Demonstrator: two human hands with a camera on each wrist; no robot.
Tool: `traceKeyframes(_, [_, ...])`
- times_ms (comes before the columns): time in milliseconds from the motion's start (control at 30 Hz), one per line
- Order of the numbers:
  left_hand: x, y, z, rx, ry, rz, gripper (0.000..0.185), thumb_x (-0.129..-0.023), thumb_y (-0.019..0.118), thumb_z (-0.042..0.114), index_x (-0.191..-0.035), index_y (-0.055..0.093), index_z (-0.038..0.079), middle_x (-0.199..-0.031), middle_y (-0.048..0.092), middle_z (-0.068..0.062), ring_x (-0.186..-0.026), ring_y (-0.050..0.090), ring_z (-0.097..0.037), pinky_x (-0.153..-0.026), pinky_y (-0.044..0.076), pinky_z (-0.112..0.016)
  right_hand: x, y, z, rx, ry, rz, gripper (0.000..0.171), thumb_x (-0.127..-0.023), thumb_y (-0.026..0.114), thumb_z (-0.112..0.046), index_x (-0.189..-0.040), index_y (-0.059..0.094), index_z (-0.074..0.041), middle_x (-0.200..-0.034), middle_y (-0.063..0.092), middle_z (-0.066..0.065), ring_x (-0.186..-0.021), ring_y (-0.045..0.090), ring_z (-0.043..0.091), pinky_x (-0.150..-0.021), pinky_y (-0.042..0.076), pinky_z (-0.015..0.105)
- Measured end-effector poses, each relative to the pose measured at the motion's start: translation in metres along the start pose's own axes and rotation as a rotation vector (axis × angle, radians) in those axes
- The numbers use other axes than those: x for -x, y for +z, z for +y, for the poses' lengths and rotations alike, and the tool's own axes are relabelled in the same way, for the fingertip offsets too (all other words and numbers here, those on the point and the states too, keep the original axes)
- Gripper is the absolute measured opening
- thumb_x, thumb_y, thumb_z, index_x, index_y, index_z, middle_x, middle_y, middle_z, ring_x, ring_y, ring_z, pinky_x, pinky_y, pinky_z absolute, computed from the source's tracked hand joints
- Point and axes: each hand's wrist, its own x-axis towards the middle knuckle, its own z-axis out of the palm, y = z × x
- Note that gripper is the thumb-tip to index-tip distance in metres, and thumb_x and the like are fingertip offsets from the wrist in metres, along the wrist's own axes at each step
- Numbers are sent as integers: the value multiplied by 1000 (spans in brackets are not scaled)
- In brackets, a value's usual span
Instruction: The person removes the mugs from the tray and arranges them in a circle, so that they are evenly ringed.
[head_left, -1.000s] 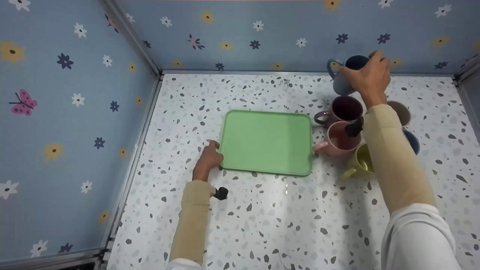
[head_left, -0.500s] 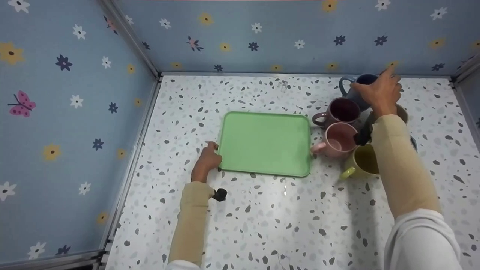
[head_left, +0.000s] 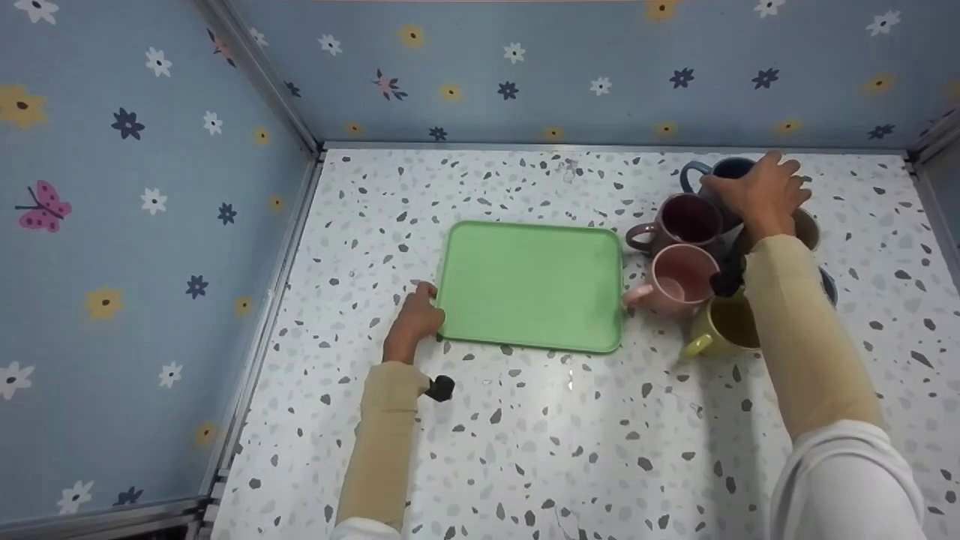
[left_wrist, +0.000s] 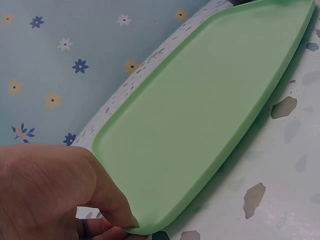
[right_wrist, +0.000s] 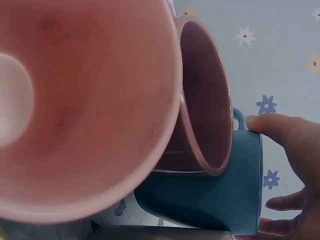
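Here, right hand (head_left: pixel 761 191) gripping blue mug (right_wrist: pixel 210 192) from above, fingers (right_wrist: pixel 272 127) curled around its rim, at far right of bench (head_left: pixel 525 435) behind dark pink mug (head_left: pixel 686 220). Left hand (head_left: pixel 416 319) pinching green tray (head_left: pixel 531 285) corner.

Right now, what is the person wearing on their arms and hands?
Both hands are bare: the left hand and the right hand. Each forearm wears a snug beige sleeve from wrist to upper forearm, over a white garment. A small black device sits at each wrist.
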Motion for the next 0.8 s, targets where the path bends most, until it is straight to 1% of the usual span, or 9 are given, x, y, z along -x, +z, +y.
traceKeyframes(67, [0,0,0,-2,-1,-3,47,-85,38,4,-131,37,5,-120,43,-20,-99,42,-28,-86,37,-39,-1,2,1,21,-6,-13,117,-74,51,-77,-145,19,10,-142,23,38,-127,29,56,-103,18,66])
traceKeyframes(167, [0,0,0,-7,-8,-2,47,-84,39,5,-131,37,5,-121,43,-20,-100,42,-28,-86,37,-39,-1,6,3,21,-16,-21,111,-74,53,-75,-140,30,11,-139,26,38,-124,31,56,-102,18,66])
traceKeyframes(300, [0,-1,1,-3,-14,-2,47,-84,39,5,-131,37,5,-122,42,-20,-102,43,-29,-88,38,-40,-2,9,5,16,-27,-20,106,-75,55,-73,-136,37,12,-137,28,39,-122,34,57,-100,19,67])
traceKeyframes(533, [-1,-4,4,5,-25,0,46,-84,39,6,-130,37,7,-119,43,-18,-101,43,-28,-89,38,-40,-2,6,4,27,-13,-37,110,-73,55,-76,-139,33,9,-139,25,40,-124,31,57,-102,14,68])
traceKeyframes(800, [-1,0,1,-13,-29,6,46,-83,40,5,-129,38,6,-118,45,-18,-103,45,-29,-91,39,-41,-2,9,4,55,-13,-41,110,-75,54,-75,-142,29,9,-139,23,42,-124,30,59,-104,12,68])
